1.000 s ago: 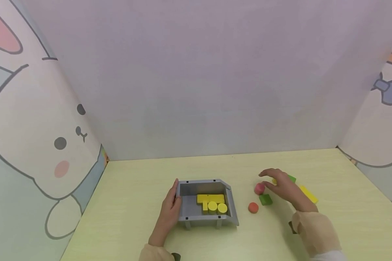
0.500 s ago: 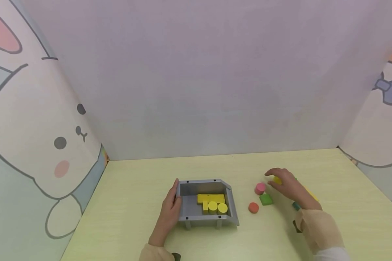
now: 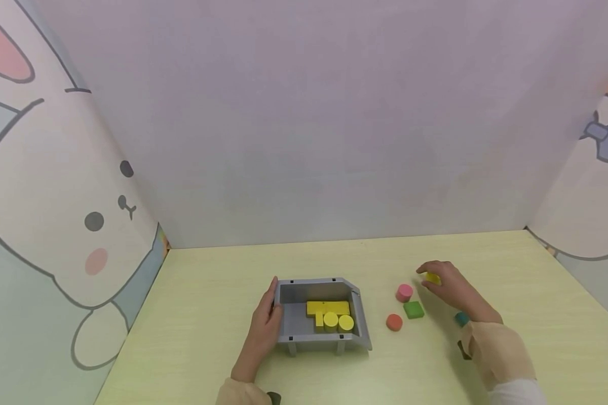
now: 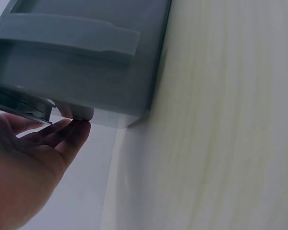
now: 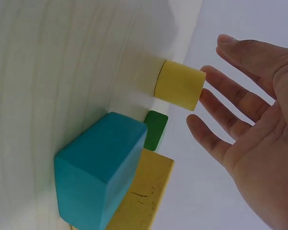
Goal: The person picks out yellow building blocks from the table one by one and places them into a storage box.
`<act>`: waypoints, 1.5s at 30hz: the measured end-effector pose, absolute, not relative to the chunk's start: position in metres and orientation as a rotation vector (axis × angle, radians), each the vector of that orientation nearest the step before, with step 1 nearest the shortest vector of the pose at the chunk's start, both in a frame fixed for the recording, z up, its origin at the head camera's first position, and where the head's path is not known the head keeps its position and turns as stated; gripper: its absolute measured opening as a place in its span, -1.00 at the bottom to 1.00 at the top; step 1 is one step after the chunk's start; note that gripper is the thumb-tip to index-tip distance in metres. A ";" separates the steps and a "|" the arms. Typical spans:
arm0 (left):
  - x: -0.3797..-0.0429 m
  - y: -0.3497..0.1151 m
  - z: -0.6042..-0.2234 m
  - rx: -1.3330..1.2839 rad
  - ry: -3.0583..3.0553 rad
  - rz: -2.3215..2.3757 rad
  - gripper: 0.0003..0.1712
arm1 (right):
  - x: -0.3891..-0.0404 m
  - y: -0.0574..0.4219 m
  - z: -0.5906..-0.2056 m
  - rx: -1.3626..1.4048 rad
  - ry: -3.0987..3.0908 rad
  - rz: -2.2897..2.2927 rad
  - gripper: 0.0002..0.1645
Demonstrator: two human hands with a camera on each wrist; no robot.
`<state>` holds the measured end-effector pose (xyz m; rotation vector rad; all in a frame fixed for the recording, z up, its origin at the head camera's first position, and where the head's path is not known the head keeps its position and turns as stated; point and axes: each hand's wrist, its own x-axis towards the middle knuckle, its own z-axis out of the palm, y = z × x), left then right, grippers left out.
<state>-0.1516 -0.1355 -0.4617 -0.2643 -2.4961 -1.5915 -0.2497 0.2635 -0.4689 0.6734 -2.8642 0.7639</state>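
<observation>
- Right fingers (image 5: 235, 93) spread around a yellow cylindrical block (image 5: 181, 85), ungripped.
- Left fingers (image 4: 75, 138) grip a grey plastic bin (image 3: 314, 338).
- Apparently reaching; next calls for a pinch.

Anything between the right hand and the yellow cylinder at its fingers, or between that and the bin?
Nothing visible separates the right hand from the yellow cylinder. Toward the bin, the pink cylinder stands roughly in the direct line.

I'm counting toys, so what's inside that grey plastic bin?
Inside the grey plastic bin are a long yellow rectangular block, a small yellow rectangular block and two yellow cylinders. The floor is covered beneath them, and the near wall hides the strip just behind it.
</observation>
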 end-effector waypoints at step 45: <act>-0.143 -0.132 -0.442 -0.253 -2.498 -1.640 -0.41 | -0.249 0.267 -0.471 0.500 -2.982 0.728 -0.60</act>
